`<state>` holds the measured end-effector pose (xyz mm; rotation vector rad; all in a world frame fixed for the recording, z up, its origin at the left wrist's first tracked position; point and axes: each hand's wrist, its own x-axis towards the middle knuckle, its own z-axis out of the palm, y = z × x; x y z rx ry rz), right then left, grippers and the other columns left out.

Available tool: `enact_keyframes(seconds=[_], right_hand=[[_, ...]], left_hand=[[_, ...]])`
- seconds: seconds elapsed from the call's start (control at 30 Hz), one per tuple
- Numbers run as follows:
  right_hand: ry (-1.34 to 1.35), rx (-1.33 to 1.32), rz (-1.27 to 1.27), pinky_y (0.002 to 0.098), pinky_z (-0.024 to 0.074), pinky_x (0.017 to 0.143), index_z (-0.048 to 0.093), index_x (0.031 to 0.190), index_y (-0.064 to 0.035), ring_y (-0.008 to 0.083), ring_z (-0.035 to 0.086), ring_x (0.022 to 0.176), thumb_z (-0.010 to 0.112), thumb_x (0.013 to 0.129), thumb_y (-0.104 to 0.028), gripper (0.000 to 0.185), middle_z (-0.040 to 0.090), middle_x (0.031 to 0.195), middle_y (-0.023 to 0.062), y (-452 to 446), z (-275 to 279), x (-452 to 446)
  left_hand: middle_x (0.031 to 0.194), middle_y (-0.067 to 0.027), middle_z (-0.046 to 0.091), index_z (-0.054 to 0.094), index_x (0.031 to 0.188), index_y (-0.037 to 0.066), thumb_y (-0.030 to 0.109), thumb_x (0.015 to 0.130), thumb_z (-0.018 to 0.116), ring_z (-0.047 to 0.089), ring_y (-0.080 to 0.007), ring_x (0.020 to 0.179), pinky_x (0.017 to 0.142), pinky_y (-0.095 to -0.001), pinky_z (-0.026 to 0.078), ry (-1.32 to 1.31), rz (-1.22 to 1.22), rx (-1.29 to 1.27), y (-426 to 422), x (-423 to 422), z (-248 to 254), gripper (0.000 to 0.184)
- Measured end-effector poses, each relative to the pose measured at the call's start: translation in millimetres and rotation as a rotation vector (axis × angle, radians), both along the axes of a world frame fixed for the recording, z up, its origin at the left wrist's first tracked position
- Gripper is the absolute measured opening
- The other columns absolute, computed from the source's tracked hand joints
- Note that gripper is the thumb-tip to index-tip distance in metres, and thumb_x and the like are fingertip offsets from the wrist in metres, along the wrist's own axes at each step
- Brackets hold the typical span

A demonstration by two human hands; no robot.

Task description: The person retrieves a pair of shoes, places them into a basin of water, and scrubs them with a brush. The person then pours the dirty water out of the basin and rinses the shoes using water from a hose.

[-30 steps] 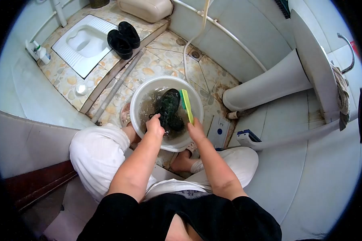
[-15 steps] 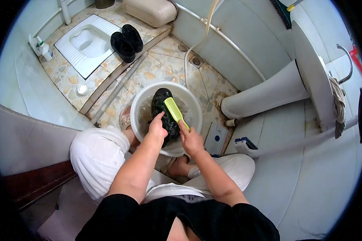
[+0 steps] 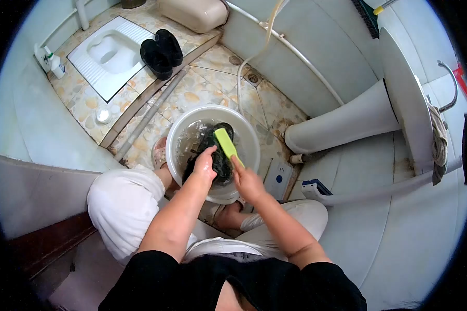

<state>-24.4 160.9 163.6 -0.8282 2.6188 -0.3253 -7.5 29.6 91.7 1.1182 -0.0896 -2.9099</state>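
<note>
A white basin (image 3: 253,140) of murky water stands on the floor between my feet. In it lies a dark, wet shoe (image 3: 221,167), tilted with its upper end to the right. My left hand (image 3: 204,165) grips the near left side of the shoe. Closed round the handle of a yellow-green brush (image 3: 224,141), my right hand (image 3: 248,182) is at the basin's right side. The brush head lies against the shoe, its bristles hidden underneath.
Black shoes (image 3: 161,54) sit on the raised step beside a squat toilet (image 3: 109,54). A pedestal sink (image 3: 342,122) rises at the right, with a mop (image 3: 316,187) below it. A hose (image 3: 239,85) hangs behind the basin. A bottle (image 3: 55,63) stands at the left.
Over the last second the brush has swung from the shoe's right side onto it. Since the middle frame, the shoe's upper end has shifted right and it sits lower in the water.
</note>
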Motion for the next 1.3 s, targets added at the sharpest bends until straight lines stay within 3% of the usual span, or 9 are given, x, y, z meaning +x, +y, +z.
enact_keyframes(seconds=[0.23, 0.33, 0.4, 0.57, 0.67, 0.73, 0.87, 1.07, 1.3], right_hand=[[0.152, -0.142, -0.228, 0.0405, 0.0421, 0.055, 0.034, 0.123, -0.0196, 0.0327, 0.053, 0.060, 0.044, 0.082, -0.025, 0.043, 0.052, 0.070, 0.0202, -11.6, -55.7, -99.4], [-0.229, -0.650, -0.729, 0.0345, 0.0416, 0.056, 0.038, 0.117, -0.0106, 0.0220, 0.051, 0.059, 0.049, 0.080, -0.028, 0.042, 0.051, 0.069, 0.0100, -3.1, -60.0, -95.4], [-0.701, -0.665, -0.843, 0.0292, 0.0391, 0.062, 0.041, 0.108, -0.0057, 0.0143, 0.047, 0.069, 0.055, 0.078, -0.030, 0.041, 0.048, 0.076, 0.0033, 7.7, -39.2, -68.9], [-0.785, -0.761, -0.698, 0.0297, 0.0358, 0.071, 0.043, 0.105, -0.0077, 0.0147, 0.044, 0.086, 0.054, 0.078, -0.031, 0.037, 0.046, 0.093, 0.0031, 13.1, -47.9, -45.7], [-0.775, -0.903, -0.773, 0.0304, 0.0360, 0.076, 0.043, 0.110, -0.0093, 0.0158, 0.046, 0.091, 0.052, 0.079, -0.035, 0.041, 0.049, 0.101, 0.0026, 3.4, -33.4, -43.2], [-1.039, -1.185, -0.730, 0.0295, 0.0350, 0.082, 0.042, 0.115, -0.0107, 0.0160, 0.046, 0.096, 0.049, 0.080, -0.040, 0.046, 0.049, 0.107, 0.0016, 2.8, -23.2, -43.6], [-1.059, -1.206, -0.609, 0.0320, 0.0312, 0.089, 0.033, 0.122, -0.0108, 0.0175, 0.042, 0.105, 0.043, 0.082, -0.043, 0.052, 0.043, 0.117, 0.0017, 7.7, -3.4, -45.4], [-0.980, -1.115, -0.240, 0.0284, 0.0293, 0.089, 0.034, 0.120, -0.0051, 0.0177, 0.040, 0.105, 0.070, 0.060, -0.042, 0.079, 0.044, 0.114, 0.0050, -3.8, 48.9, -32.7], [-0.983, -1.087, -0.105, 0.0291, 0.0312, 0.089, 0.038, 0.116, -0.0008, 0.0178, 0.041, 0.105, 0.070, 0.060, -0.032, 0.072, 0.045, 0.113, 0.0067, -6.0, 72.8, -34.9]], left_hand=[[0.083, -0.0101, 0.058, 0.055, 0.091, 0.004, 0.017, 0.074, 0.055, 0.056, -0.0245, 0.073, 0.069, -0.0375, 0.045, 0.036, -0.094, -0.030, 13.1, -2.1, 4.9, 0.022], [0.082, -0.0105, 0.058, 0.055, 0.091, 0.003, 0.019, 0.074, 0.054, 0.056, -0.0245, 0.072, 0.067, -0.0367, 0.046, 0.080, -0.045, -0.003, 5.5, -1.1, 17.7, 0.023], [0.081, -0.0107, 0.058, 0.054, 0.091, 0.003, 0.020, 0.075, 0.053, 0.056, -0.0245, 0.072, 0.065, -0.0362, 0.046, 0.098, -0.029, 0.029, 3.6, -0.6, 19.6, 0.024], [0.090, -0.0138, 0.058, 0.052, 0.097, 0.000, 0.026, 0.077, 0.047, 0.056, -0.0277, 0.079, 0.074, -0.0400, 0.044, 0.326, -0.094, 0.100, -0.7, -1.6, -11.2, 0.033], [0.087, -0.0129, 0.059, 0.053, 0.095, 0.000, 0.025, 0.077, 0.047, 0.058, -0.0255, 0.074, 0.070, -0.0361, 0.046, 0.351, -0.132, 0.128, 4.6, 2.7, 12.9, 0.031], [0.086, -0.0116, 0.060, 0.054, 0.094, 0.000, 0.022, 0.077, 0.049, 0.059, -0.0221, 0.073, 0.068, -0.0322, 0.047, 0.414, -0.138, 0.145, 5.8, 8.3, 44.0, 0.029], [0.086, -0.0109, 0.060, 0.054, 0.094, -0.001, 0.021, 0.078, 0.047, 0.059, -0.0190, 0.073, 0.068, -0.0297, 0.048, 0.556, -0.154, 0.180, 10.1, 5.3, 59.4, 0.028], [0.087, -0.0119, 0.060, 0.054, 0.095, -0.002, 0.022, 0.078, 0.045, 0.060, -0.0203, 0.075, 0.068, -0.0300, 0.049, 0.636, -0.145, 0.231, 10.4, 5.9, 75.6, 0.031], [0.088, -0.0117, 0.060, 0.053, 0.095, -0.002, 0.022, 0.081, 0.045, 0.059, -0.0205, 0.077, 0.071, -0.0294, 0.048, 0.650, -0.190, 0.265, 11.0, 7.9, 89.1, 0.029]])
